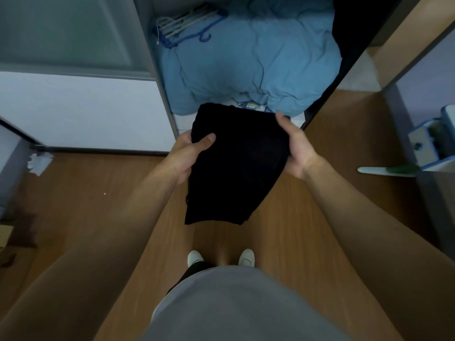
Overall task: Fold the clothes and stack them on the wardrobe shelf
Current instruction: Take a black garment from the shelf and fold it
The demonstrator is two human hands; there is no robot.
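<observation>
1. The room has a smooth wood-grain floor (98, 193). An open wardrobe (160, 82) with a thin grey frame stands ahead. Its compartment is filled by puffy, crumpled blue bedding (258, 57), and a bundle of thin hangers (187, 23) lies on the bedding's far left.
2. The black garment (236, 163) is held in the air in front of the wardrobe opening. Its far edge is just beside the front of the bedding, and it rests on no shelf.
3. The left hand (187, 153) grips the garment's left edge, thumb on top and fingers underneath. The right hand (295, 148) clasps the right edge the same way, with its fingers hidden by the cloth.
4. The garment appears folded into a rough rectangle. It is matte and so dark that the weave cannot be told.
5. It looks light, soft and limp: the near end droops below the hands. The layers will probably slide apart if it is pinched at only one corner.
6. The safest hold is likely the present one, at both side edges with fingers spread beneath to carry the fold flat.
7. The bedding is rounded and yielding, so it would probably make a poor base for a stack. No flat shelf board shows clearly.
</observation>
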